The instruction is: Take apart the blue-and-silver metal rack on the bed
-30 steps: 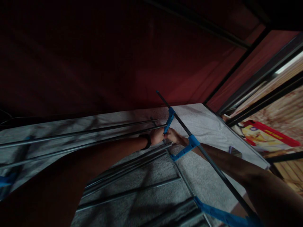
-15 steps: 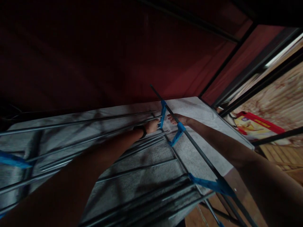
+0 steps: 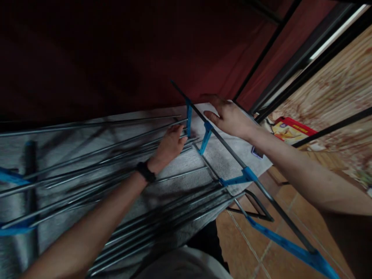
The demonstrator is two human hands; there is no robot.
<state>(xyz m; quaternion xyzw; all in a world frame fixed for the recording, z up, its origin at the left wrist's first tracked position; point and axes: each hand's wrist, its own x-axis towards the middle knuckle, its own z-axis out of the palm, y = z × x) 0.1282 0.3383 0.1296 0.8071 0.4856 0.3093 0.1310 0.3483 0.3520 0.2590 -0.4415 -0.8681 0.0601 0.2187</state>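
A drying-rack-like frame of thin metal tubes and blue plastic brackets lies across a pale, rough-textured surface [image 3: 188,170]. My left hand [image 3: 170,147], with a black wristband, is closed around a thin metal tube [image 3: 130,140] beside the upper blue bracket [image 3: 188,120]; its fingers partly hide the tube's end. Just beyond the long grey side bar [image 3: 228,145], my right hand [image 3: 232,118] hovers open, fingers apart, its thumb close to a second blue bracket [image 3: 206,135]. Several more tubes [image 3: 162,217] run side by side nearer my body.
Behind the pale surface hangs a dark red cloth [image 3: 145,58]. Black metal posts [image 3: 270,46] stand at the right, with a red and yellow package [image 3: 295,130] past them. Below the surface's right edge are brown floor tiles [image 3: 279,217]. A dark bar [image 3: 30,193] crosses under the tubes at left.
My right hand has lifted off the side bar area and spread its fingers. My left hand stays by the upper bracket. The view has shifted, showing more floor and my lap.
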